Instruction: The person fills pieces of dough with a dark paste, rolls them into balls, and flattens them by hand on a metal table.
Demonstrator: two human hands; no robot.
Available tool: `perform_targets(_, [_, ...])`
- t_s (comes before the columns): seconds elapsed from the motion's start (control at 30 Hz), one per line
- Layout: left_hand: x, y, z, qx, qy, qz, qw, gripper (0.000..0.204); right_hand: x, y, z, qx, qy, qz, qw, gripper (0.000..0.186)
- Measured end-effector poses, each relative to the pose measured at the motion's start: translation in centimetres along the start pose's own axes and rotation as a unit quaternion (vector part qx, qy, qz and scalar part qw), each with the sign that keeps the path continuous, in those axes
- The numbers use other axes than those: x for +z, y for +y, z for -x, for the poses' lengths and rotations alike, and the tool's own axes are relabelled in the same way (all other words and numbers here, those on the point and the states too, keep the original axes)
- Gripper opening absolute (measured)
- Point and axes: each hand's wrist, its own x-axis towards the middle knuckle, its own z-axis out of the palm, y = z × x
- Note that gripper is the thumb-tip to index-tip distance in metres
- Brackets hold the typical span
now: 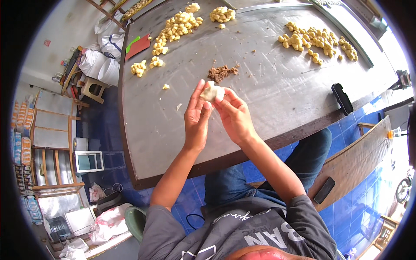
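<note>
Between my two hands, above the metal-topped table (160,125), is a flattened piece of pale dough (212,93). My left hand (197,112) supports its left side with the fingers and thumb. On the other side, my right hand (234,113) pinches the edge with thumb and fingers. Just beyond the hands lies a crumbly brown heap of filling (222,73). One small yellowish dough lump (165,86) sits to the left of my hands. Whether anything is inside the dough cannot be seen.
Piles of dough balls lie at the far left (177,27), far middle (222,14) and far right (318,40). Red and green flat scrapers (138,46) rest near the left edge. A black case (342,99) sits by the right edge. A phone (324,190) lies on the wooden bench (355,160).
</note>
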Motion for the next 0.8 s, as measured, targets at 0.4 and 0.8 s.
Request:
perform_targets(0.4, [-1.1,1.1,1.7,-0.132,0.0,0.159,0.978,0.056,-0.4,-6.0,-1.5,-0.135,-0.066,0.446,0.882,0.026])
perform_targets(0.8, [-3.0,-0.5,1.4,-0.238,0.031,0.241,0.94,0.036,-0.9,-6.4,-0.8,-0.113,-0.296,0.602,0.733,0.042])
